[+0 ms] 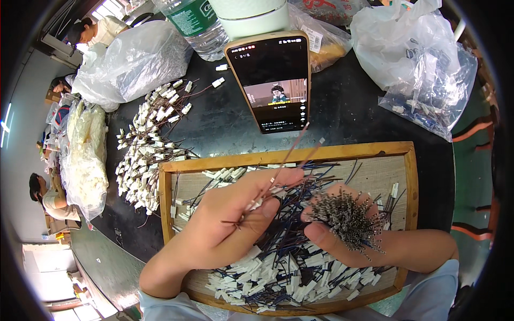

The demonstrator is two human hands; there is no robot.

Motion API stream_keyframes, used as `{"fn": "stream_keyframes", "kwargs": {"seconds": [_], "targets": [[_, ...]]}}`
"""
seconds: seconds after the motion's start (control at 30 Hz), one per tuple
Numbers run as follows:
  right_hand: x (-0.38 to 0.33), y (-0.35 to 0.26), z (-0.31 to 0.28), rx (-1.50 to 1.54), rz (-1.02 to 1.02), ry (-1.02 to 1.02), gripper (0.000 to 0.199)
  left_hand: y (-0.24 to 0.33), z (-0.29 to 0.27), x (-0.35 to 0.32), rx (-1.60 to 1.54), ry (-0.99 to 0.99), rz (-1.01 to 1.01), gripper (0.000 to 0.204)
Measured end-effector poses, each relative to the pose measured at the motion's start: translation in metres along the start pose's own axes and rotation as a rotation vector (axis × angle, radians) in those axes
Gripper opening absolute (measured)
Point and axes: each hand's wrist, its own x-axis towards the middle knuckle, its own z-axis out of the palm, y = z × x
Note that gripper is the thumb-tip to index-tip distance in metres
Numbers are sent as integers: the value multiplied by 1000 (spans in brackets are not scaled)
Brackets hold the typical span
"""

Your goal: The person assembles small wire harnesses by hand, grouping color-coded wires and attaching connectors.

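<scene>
My left hand (227, 216) is closed, thumb against fingers, around a few thin brown wires (284, 159) with small white connectors. Some wire ends stick out past the fingertips. To its right, my right hand (342, 252) wraps around a thick bundle of wires (347, 216), whose metal-tipped ends face up; the rest of the bundle is mostly hidden. Both hands are over a shallow wood-framed tray (369, 150). Inside it lies a heap of white connectors with dark wires (300, 275), partly covered by my hands.
A phone (276, 64) playing a video leans on a pale green container (254, 24), near a water bottle (201, 32). Left of the tray lies a pile of brown-wired connectors (144, 160). Plastic bags (407, 59) stand around the black table. Other people (104, 32) sit at far left.
</scene>
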Motion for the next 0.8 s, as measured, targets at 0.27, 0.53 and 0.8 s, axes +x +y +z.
{"fn": "stream_keyframes", "kwargs": {"seconds": [0.27,0.53,0.8], "targets": [[-8,4,-11,-155,-101,-94,33,-4,1,2,261,-32,236,40],[-6,1,-8,-148,-50,12,29,-3,0,3,357,-87,304,44],[-4,0,-10,-116,-28,-32,24,5,0,2,450,-147,278,47]]}}
